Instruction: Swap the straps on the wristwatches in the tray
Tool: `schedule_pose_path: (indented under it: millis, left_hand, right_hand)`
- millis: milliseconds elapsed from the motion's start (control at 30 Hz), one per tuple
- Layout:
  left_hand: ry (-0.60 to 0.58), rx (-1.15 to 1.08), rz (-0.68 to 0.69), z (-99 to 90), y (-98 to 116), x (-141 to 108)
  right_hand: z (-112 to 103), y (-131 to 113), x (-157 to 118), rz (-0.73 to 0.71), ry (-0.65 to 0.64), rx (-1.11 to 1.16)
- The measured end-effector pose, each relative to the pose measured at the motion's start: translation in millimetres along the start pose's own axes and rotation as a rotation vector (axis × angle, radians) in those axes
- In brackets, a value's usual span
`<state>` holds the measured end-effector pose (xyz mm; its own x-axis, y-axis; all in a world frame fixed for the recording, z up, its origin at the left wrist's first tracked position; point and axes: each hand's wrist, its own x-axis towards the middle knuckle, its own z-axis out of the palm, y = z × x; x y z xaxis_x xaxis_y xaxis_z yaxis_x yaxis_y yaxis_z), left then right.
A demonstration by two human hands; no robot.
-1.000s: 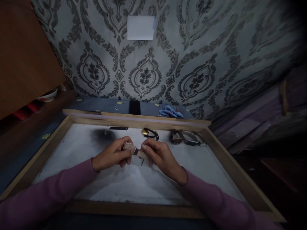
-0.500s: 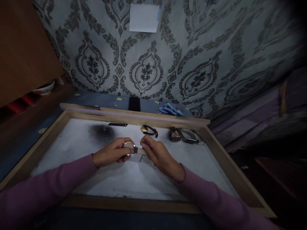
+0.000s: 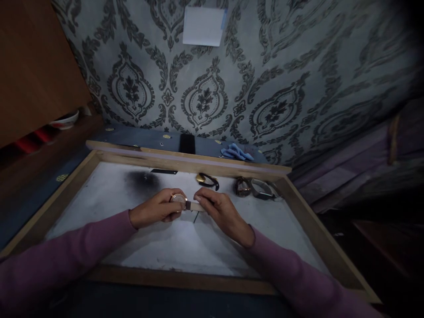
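Over the white-floored wooden tray, my left hand (image 3: pixel 159 207) is closed around the round case of a wristwatch (image 3: pixel 178 202), its thumb on the face. The case has a rose-gold rim. A strap (image 3: pixel 196 206), dark near the case and light beyond, runs right to my right hand (image 3: pixel 220 211), whose fingers are closed on its far end; the fingertips are partly hidden. A thin dark stick-like piece (image 3: pixel 196 217) lies just below the strap. Behind my hands rests a gold watch with a black strap (image 3: pixel 207 180).
The wooden tray frame (image 3: pixel 185 160) surrounds the work. At its back right lie a brown watch (image 3: pixel 243 187) and a grey-strapped watch (image 3: pixel 262 189). A dark flat blade-like strip (image 3: pixel 164 171) lies at the back. Beyond the frame are a black phone-like slab (image 3: pixel 187 144) and a blue cloth (image 3: pixel 237 152).
The view has shifted slightly, so everything sits a little further right. Both hands keep their grip on the watch, and the right fingers have moved slightly along the strap.
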<state>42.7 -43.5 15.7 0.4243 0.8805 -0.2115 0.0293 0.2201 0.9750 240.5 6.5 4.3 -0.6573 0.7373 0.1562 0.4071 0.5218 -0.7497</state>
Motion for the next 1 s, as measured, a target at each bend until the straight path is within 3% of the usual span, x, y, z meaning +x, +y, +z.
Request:
schedule_pose_path:
  millis: [367, 500, 700, 1000]
  left_hand:
    - [0.02, 0.043, 0.033, -5.9, -4.9, 1.7]
    - [0.032, 0.069, 0.026, -6.8, -3.7, 1.3]
    - [0.011, 0.139, 0.035, -5.5, -2.6, 0.0]
    - [0.007, 0.165, 0.083, -5.1, -5.3, 0.6]
  right_hand:
    - [-1.7, 0.7, -0.9, 0.031, -0.034, -0.144]
    - [-2.0, 0.6, 0.9, 0.071, -0.052, -0.059]
    - [1.5, -1.6, -0.5, 0.18, -0.048, 0.313]
    - [-0.7, -7.8, -2.5, 0.092, -0.088, 0.189]
